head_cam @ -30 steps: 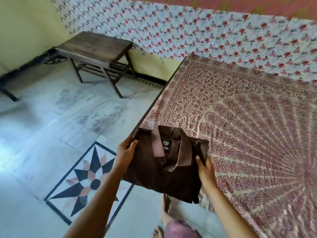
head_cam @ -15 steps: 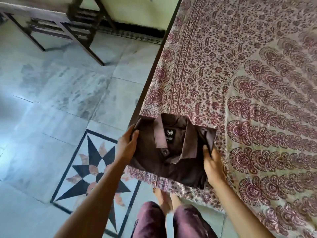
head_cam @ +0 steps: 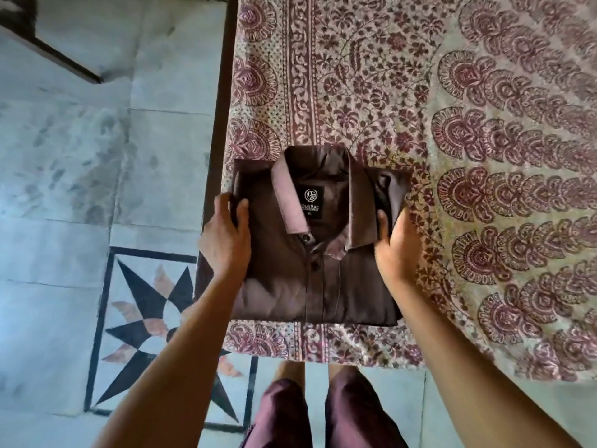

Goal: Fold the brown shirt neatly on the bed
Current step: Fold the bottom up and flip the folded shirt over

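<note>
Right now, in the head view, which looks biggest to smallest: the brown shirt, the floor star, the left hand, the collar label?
Largest: the brown shirt and the floor star, about alike; the left arm hides part of the star, so unranked.
Then the left hand.
Smallest: the collar label.

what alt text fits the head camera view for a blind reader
A folded brown collared shirt lies at the corner of a maroon floral bedspread, held at its sides by the left hand and right hand. Tiled floor lies left.
</note>
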`<state>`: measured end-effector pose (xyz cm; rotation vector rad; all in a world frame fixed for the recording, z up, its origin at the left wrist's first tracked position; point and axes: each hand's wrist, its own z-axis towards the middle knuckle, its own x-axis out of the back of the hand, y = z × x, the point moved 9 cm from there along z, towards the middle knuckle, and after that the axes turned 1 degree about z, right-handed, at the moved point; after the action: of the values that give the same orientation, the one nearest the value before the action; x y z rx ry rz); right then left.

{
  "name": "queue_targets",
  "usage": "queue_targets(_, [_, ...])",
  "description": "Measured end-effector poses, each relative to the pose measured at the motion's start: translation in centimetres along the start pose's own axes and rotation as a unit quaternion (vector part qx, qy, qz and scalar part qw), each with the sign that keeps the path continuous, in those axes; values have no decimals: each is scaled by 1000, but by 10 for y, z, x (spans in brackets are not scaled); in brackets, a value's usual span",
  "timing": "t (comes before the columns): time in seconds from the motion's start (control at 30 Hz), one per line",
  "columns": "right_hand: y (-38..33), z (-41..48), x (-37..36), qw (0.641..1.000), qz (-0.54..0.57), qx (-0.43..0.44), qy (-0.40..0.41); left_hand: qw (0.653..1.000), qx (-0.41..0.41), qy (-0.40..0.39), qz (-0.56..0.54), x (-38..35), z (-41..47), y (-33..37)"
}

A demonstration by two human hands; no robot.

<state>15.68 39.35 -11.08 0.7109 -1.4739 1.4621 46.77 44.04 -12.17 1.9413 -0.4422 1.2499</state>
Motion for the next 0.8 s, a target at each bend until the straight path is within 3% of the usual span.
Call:
queue_targets(0.2, [29, -83, 19, 988, -19, -151, -38, 997, 71, 7, -30, 6, -38, -28])
queue_targets(0.3, [31, -104, 19, 986, -54, -134, -84, 998, 66, -17, -3, 5, -59, -46])
queue_targets(0.53, [38, -101, 11, 986, -118, -69, -92, 997, 8, -44, 69, -5, -61, -51])
queue_targets(0.67, [44, -104, 15, 989, -93, -76, -89, 997, 23, -50, 56, -2, -68, -51])
queue_targets(0.8, [46, -98, 37, 987, -1, -120, -109, 993, 35, -108, 23, 9, -82, -45])
